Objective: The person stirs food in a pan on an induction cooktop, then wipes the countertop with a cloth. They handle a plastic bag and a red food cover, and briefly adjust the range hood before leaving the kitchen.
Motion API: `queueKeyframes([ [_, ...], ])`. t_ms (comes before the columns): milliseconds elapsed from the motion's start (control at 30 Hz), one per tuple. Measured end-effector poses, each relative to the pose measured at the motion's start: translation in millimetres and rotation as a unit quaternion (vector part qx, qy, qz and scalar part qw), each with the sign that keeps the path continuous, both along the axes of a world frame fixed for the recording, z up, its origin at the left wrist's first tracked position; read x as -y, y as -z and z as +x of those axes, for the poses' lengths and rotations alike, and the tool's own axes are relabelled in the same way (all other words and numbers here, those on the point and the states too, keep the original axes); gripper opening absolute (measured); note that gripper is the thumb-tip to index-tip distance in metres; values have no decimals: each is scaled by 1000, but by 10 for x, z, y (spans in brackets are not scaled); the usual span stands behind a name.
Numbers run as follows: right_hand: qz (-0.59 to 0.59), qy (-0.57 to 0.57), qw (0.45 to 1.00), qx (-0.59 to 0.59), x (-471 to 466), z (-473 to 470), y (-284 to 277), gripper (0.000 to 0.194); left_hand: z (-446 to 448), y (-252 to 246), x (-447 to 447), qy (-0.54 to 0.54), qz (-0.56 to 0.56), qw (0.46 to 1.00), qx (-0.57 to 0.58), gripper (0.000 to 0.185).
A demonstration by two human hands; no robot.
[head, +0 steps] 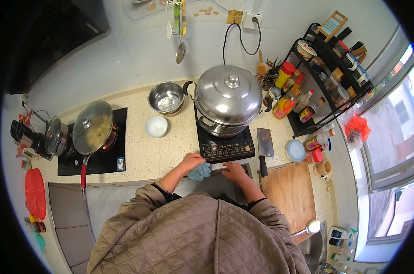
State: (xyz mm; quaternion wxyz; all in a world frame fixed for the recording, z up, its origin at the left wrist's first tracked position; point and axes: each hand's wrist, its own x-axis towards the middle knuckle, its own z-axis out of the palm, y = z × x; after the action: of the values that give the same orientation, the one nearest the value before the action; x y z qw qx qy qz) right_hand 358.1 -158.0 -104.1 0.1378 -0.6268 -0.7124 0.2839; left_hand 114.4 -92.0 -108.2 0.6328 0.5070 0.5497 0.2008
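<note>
My left hand (191, 161) is at the counter's front edge, its fingers closed around part of a crumpled blue cloth (200, 172). The fingertips come close to the front left corner of a black induction cooker (227, 150). On that cooker stands a large steel steamer pot (224, 128) under a domed lid (215, 87). My right hand (235, 172) hovers by the cooker's front edge with bent fingers and nothing visible in it. The gap between the two hands is small. Below them is a grey metal-edged recess (224, 186), mostly covered by my arms and jacket.
A cleaver (266, 142) lies right of the cooker, beside a wooden cutting board (289, 195). Left are a white bowl (156, 126), a steel basin (166, 97) and a glass-lidded pan (93, 126) over a lit burner. Bottles (284, 106) and a black rack (296, 126) stand right.
</note>
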Motion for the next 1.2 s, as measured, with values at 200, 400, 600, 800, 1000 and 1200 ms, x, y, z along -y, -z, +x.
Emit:
queueKeyframes([
  [200, -40, 64, 994, 79, -109, 157, 77, 73, -148, -37, 79, -29, 26, 999, -2, 16],
  [400, -82, 102, 986, 101, -304, 431, 149, 90, -345, -22, 175, -60, 22, 998, -12, 12],
  [600, -76, 123, 982, 123, -450, 579, 219, 89, -414, 26, 215, -98, -1, 995, 28, 13],
  [800, -66, 89, 988, 112, -527, 483, 135, 85, -377, -47, 226, -112, 3, 994, 9, 15],
  [1000, -71, -71, 994, -46, -516, 29, -346, 69, -168, -31, 62, -54, 47, 996, -48, 22],
  [1200, 94, -119, 970, -189, -258, -660, -652, 74, 177, -226, -65, -105, 75, 991, 38, 34],
])
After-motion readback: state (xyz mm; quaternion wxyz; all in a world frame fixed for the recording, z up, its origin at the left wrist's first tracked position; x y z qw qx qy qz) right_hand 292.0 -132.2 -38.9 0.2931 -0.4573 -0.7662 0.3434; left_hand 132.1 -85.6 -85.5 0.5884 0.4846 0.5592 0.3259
